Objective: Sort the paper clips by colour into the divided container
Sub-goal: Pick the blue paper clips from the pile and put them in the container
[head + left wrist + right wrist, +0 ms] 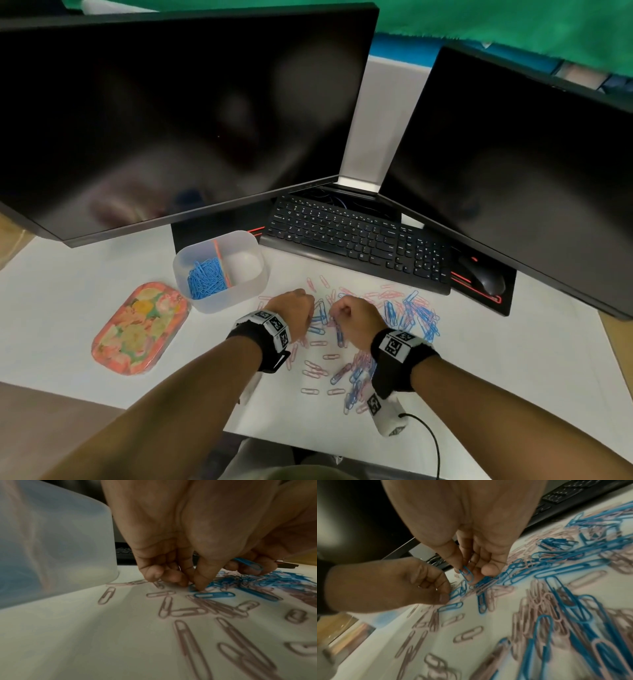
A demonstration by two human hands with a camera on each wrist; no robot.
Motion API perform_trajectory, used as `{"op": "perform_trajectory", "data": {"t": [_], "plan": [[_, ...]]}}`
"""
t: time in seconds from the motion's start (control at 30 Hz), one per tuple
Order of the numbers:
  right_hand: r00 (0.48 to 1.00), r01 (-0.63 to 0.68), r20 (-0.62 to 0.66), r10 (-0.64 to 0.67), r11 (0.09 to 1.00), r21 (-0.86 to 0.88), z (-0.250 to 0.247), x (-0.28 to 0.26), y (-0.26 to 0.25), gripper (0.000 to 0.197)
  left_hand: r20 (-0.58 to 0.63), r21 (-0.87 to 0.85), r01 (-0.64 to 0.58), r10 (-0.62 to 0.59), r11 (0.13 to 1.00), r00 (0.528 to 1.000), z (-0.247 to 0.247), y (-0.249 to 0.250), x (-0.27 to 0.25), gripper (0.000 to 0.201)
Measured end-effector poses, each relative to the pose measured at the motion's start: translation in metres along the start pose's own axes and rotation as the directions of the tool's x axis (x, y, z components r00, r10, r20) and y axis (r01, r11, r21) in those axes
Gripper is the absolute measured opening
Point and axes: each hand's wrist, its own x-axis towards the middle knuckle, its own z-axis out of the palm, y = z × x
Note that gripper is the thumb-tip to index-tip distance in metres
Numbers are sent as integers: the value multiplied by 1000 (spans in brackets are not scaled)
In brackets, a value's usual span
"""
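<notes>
A translucent divided container (pixel 239 298) stands on the white table, left of my hands. Its left compartment holds a heap of blue clips (pixel 206 279); the right compartment looks empty. Pink and blue paper clips (pixel 404 311) lie scattered in front of the keyboard. My left hand (pixel 301 308) is curled, its thumb and forefinger pinching a blue clip (pixel 193 588) that lies on the table. My right hand (pixel 346 313), close beside it, pinches another blue clip (pixel 467 574) just above the pile. The container's wall (pixel 51 540) is close on the left of my left hand.
A floral oval lid (pixel 140 329) lies left of the container. A black keyboard (pixel 359 240) and a mouse (pixel 486 277) sit behind the clips, under two dark monitors (pixel 171 120). The table's front edge runs just behind my wrists.
</notes>
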Motion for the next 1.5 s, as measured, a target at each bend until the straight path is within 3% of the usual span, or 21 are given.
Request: {"op": "perform_trajectory", "data": {"t": [0.27, 0.43, 0.53, 0.6, 0.8, 0.9, 1.0, 1.03, 1.2, 1.3, 1.4, 1.5], "plan": [[975, -217, 114, 188, 909, 357, -10, 18, -23, 22, -80, -320, 87, -118, 944, 990, -13, -13, -7, 15], [994, -113, 10, 112, 992, 52, -1, 23, -31, 14, -40, -522, 144, -193, 841, 980, -16, -20, -16, 33], [998, 40, -34, -45, 992, -121, 2, 21, -31, 24, 8, -675, 167, -219, 718, 976, -19, -22, -22, 38], [991, 130, 17, -130, 962, -240, 3, 21, -26, 26, 40, -750, 174, -219, 638, 975, -20, -25, -26, 37], [955, 281, 216, -203, 853, -439, 18, 10, -18, 12, 46, -895, 178, -313, 409, 949, -30, -19, -35, 28], [953, 292, 205, -222, 853, -432, 24, 8, -18, 16, 84, -958, 171, -344, 231, 935, -34, -15, -37, 8], [960, 267, 185, -208, 878, -397, 26, 8, -21, 21, 147, -980, 186, -376, 69, 915, -38, -15, -40, 12], [962, 259, 191, -197, 882, -394, 27, 8, -20, 22, 152, -984, 177, -383, 30, 911, -38, -15, -41, 18], [958, 232, 255, -130, 872, -430, 30, 8, -20, 24, 126, -991, 94, -389, -100, 913, -60, -14, -58, 11], [952, 235, 275, -134, 896, -377, 29, 0, -30, 16, 87, -990, 20, -500, -137, 862, -77, -30, -67, 8], [954, 131, 291, -76, 976, -176, 28, 2, -59, 25, 30, -999, -4, -643, -51, 765, -96, -55, -74, 12], [943, 46, 328, -51, 999, 24, 31, 11, -104, 32, 32, -997, 76, -750, 24, 661, -107, -76, -75, 28]]}}
